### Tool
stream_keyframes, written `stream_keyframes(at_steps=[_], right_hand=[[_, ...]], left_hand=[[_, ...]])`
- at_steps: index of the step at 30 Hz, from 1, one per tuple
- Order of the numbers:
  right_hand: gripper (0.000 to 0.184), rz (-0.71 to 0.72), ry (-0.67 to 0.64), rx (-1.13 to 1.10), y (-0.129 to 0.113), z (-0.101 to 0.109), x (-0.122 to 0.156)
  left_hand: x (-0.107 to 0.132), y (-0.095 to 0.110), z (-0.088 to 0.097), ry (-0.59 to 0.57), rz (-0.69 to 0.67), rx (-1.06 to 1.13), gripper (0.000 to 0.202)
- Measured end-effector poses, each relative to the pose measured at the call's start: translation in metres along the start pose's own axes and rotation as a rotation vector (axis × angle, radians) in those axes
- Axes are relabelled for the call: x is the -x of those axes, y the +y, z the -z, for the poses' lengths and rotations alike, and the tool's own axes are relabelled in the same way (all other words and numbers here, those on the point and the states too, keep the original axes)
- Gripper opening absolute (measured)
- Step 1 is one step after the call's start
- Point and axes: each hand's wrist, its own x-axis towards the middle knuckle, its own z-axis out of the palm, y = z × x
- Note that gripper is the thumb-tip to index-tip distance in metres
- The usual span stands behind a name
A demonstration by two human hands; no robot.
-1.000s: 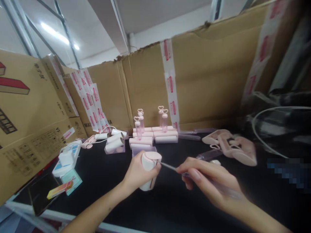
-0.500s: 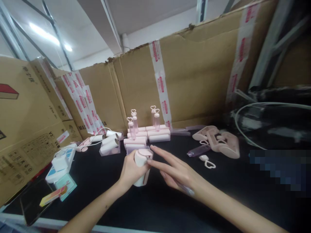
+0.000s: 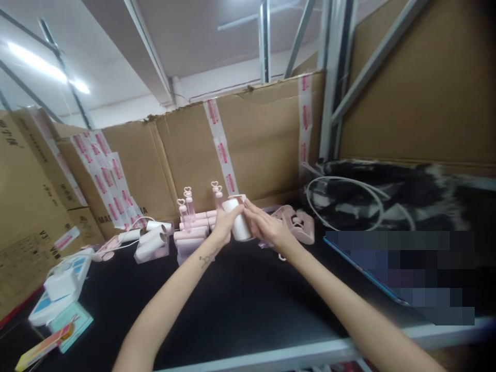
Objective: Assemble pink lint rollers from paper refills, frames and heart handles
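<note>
My left hand [image 3: 221, 226] is wrapped round a white paper roll [image 3: 239, 221] and holds it up above the black table [image 3: 240, 305]. My right hand [image 3: 266, 228] touches the roll's right side with its fingers stretched along it. Just behind the roll lie stacked pink rollers [image 3: 191, 236] with clear heart-topped handles [image 3: 188, 202] standing upright on them. More pink roller parts [image 3: 298, 225] lie to the right of my hands.
A clear tray of white rolls [image 3: 152, 244] sits at the left, with a white charger [image 3: 62, 282] and coloured cards [image 3: 54, 338] nearer the left edge. Taped cardboard boxes [image 3: 248, 150] wall the back and left. A black bag with a white cable [image 3: 349, 201] lies at the right.
Both hands have moved away from me and upward with the roll. The thin tool seen in my right hand a second ago is no longer visible. The view has swung right.
</note>
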Motion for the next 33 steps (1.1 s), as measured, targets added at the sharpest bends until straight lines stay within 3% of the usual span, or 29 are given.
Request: stream_keyframes(at_steps=[5,7,10,15,19,24,29,33], right_hand=[[0.039,-0.213,0.053,0.072,0.033,0.008,0.01],[0.037,-0.291,0.08,0.112,0.043,0.01,0.016],[0.036,-0.425,0.152,0.157,0.054,0.009,0.023],[0.036,-0.52,0.244,0.116,0.053,0.005,0.014],[0.043,-0.501,0.251,0.008,0.025,0.013,-0.004],[0.033,-0.37,-0.027,-0.167,-0.033,0.007,-0.024],[0.033,-0.306,-0.361,-0.258,-0.063,-0.018,-0.057],[0.024,-0.315,-0.431,-0.27,-0.069,-0.039,-0.082]], left_hand=[[-0.033,-0.025,-0.052,0.065,0.078,0.072,0.019],[-0.041,-0.032,-0.06,0.084,0.091,0.067,0.016],[-0.045,-0.036,-0.057,0.095,0.048,0.025,0.016],[-0.027,-0.022,-0.021,0.075,-0.101,-0.216,0.031],[0.01,0.003,0.02,0.057,-0.225,-0.518,0.036],[0.055,0.028,0.07,-0.103,-0.488,-1.303,0.029],[0.064,0.031,0.107,-0.1,-0.519,-1.532,0.022],[0.059,0.029,0.129,-0.061,-0.545,-1.663,0.022]])
